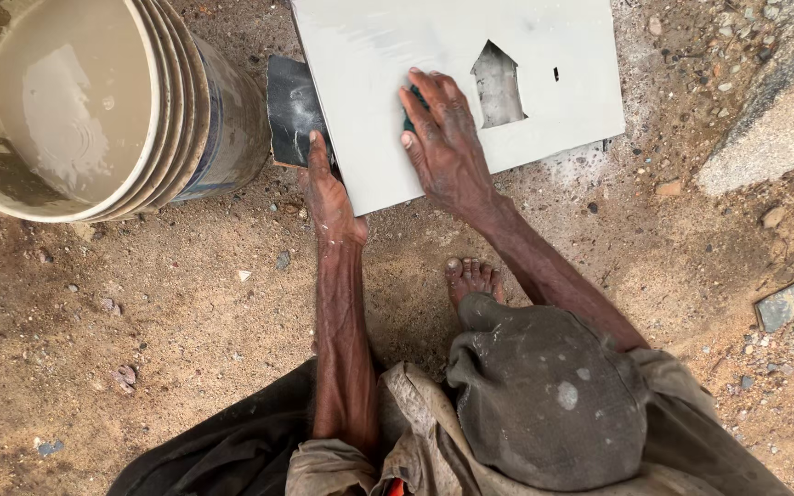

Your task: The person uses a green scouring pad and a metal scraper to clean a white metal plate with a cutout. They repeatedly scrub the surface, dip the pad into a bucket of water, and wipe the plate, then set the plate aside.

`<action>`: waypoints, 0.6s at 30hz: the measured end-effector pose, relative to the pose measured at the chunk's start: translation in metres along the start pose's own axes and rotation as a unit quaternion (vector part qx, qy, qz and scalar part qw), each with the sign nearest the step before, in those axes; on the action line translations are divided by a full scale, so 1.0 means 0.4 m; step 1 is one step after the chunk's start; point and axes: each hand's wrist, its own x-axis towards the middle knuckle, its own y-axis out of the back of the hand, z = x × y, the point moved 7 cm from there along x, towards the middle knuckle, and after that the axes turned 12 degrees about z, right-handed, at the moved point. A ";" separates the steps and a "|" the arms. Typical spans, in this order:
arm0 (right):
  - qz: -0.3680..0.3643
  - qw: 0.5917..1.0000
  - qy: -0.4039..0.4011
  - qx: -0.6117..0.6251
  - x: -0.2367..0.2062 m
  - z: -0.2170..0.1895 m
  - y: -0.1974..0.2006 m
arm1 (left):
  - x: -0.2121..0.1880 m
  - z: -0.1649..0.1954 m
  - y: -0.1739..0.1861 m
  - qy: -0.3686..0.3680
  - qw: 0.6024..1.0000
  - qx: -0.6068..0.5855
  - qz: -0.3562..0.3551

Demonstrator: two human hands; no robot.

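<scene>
1. A pale grey panel [369,83] lies flat on the sandy ground [167,321] in the upper middle of the frame, with a house-shaped cut-out [498,87] toward its right.
2. The right hand [443,138] presses palm-down on the panel at centre frame; its fingers are spread and curled over a small dark pad [408,118], mostly hidden beneath them.
3. The left hand [328,193] rests against the panel's lower left edge, fingers straight and together, gripping nothing that shows.
4. A dark sheet [291,110] sticks out from under the panel's left side, just above the left hand.
5. A bucket [213,119] of murky water stands in the upper left, near the dark sheet.
6. A bare foot [472,278] shows below the right hand, above a bent knee in stained grey cloth.
7. A flat stone [790,303] lies at the right edge.
</scene>
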 end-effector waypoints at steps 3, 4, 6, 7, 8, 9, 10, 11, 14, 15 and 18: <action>0.017 0.991 -0.129 -0.004 -0.075 0.156 0.082 | 0.001 -0.009 0.011 0.019 0.999 0.024 0.042; 0.018 0.982 -0.186 0.018 -0.088 0.201 0.102 | 0.001 -0.011 0.012 0.026 0.998 0.030 0.049; 0.065 0.969 -0.240 0.002 -0.096 0.233 0.139 | 0.000 -0.007 0.009 0.022 0.998 0.030 0.048; 0.087 0.960 -0.268 -0.005 -0.093 0.226 0.142 | 0.000 -0.001 0.007 0.012 0.999 0.025 0.044; 0.106 0.967 -0.228 0.035 -0.074 0.187 0.136 | 0.000 0.003 0.008 0.003 0.999 0.022 0.042; 0.127 0.971 -0.189 0.075 -0.052 0.138 0.121 | 0.000 0.003 0.012 0.005 0.998 0.024 0.049; 0.093 0.980 -0.135 0.113 -0.033 0.074 0.081 | 0.002 0.005 0.015 0.005 0.998 0.026 0.054; 0.060 0.984 -0.083 0.147 -0.027 0.001 0.039 | 0.002 0.003 0.018 0.008 0.998 0.030 0.056; -0.005 0.989 0.139 0.055 -0.020 -0.150 -0.044 | -0.002 0.013 -0.002 0.002 0.999 -0.039 -0.020; -0.001 0.988 0.138 0.071 -0.020 -0.148 -0.046 | -0.001 0.013 0.006 0.000 1.000 -0.025 -0.003; 0.021 0.996 0.071 0.040 -0.037 -0.031 0.001 | -0.001 0.008 0.026 0.007 0.999 0.010 0.050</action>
